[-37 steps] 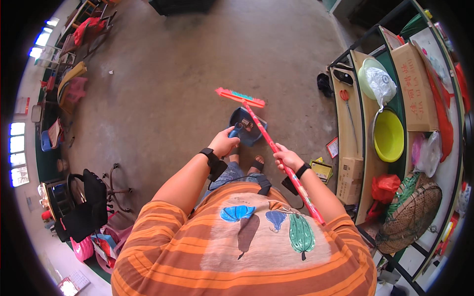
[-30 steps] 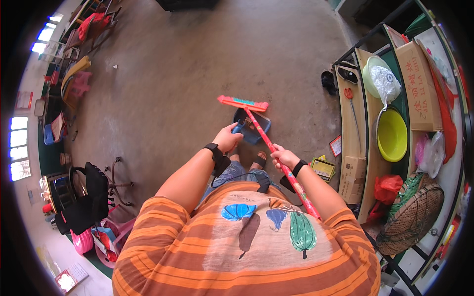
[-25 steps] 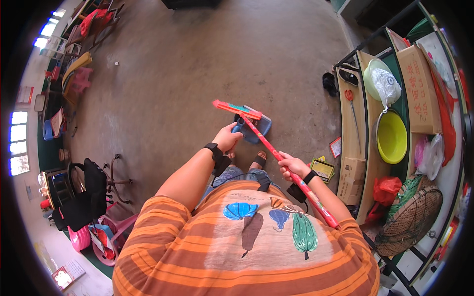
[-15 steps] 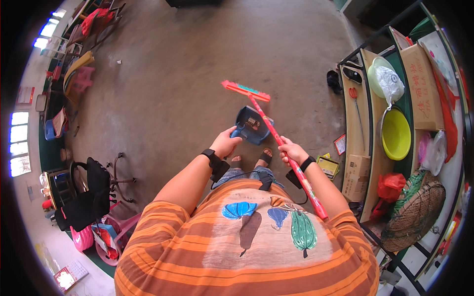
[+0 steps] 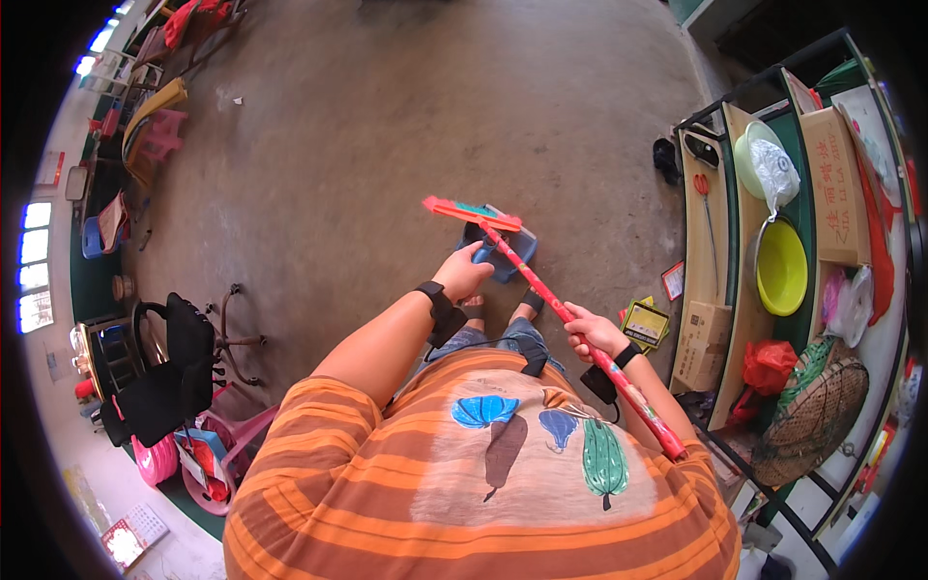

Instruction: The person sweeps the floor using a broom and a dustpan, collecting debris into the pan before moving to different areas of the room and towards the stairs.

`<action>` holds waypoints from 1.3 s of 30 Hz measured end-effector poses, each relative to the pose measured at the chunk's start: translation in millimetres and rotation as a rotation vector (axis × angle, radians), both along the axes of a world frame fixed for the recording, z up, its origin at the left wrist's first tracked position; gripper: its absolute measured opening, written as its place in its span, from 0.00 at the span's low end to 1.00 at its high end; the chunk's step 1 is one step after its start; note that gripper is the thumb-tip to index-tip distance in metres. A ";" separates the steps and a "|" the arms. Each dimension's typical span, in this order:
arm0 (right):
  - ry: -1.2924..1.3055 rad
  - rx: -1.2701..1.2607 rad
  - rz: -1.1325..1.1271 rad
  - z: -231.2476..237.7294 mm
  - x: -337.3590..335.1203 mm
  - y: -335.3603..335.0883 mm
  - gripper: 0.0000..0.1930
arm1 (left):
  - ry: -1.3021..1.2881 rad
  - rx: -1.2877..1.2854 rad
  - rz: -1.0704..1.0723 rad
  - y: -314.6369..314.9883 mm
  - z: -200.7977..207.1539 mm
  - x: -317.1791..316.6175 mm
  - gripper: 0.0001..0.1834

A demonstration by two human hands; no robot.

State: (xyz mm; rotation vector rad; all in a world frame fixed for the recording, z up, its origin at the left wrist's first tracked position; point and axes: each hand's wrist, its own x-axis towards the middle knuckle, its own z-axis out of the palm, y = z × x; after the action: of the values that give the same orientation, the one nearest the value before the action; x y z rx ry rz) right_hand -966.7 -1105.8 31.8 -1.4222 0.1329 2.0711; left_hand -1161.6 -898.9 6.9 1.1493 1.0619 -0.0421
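red wrapping with a small pattern covers the long stick of the broom [image 5: 541,287], which slants from beside the right arm down to a red and teal-green broom head [image 5: 472,213]. the right hand [image 5: 594,333] is curled closed around the upper part of the stick. the left hand [image 5: 464,273] is wrapped around the blue grip [image 5: 483,253] of the dustpan [image 5: 525,244], which is low in front of the person's feet. in this view the head overlaps the far part of the dustpan, hiding some of its inside; whether the two touch, and whether the dustpan rests on the concrete floor [image 5: 338,174], i cannot tell.

the broom looks light and stiff along its length, with softer bristles likely to give under pressure. its smooth wrapping might turn a little in a loose palm, so a full closed hold on the upper stick, as here, seems best for steering the far end. the dustpan looks like thin, rigid plastic: light, not very fragile, but easy to tip. its grip is the sensible place to hold, kept level, since the wall could flex if pinched.
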 end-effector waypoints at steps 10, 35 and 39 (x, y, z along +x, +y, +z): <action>-0.086 0.005 -0.026 -22.3 -23.1 14.7 0.34 | 0.076 -0.041 -0.101 -4.0 20.8 -15.2 0.34; 0.173 -0.083 -0.141 9.8 -20.2 6.7 0.27 | 0.082 0.093 -0.166 -7.1 6.5 -23.0 0.34; 0.138 -0.074 -0.153 21.6 -23.0 5.4 0.27 | 0.061 0.002 -0.117 -3.5 14.3 -30.3 0.33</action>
State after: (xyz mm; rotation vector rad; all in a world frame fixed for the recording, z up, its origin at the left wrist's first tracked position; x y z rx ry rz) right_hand -989.7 -1100.3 53.4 -1.2690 0.3665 2.0549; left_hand -1192.0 -902.4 21.2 1.2176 1.0472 -0.1690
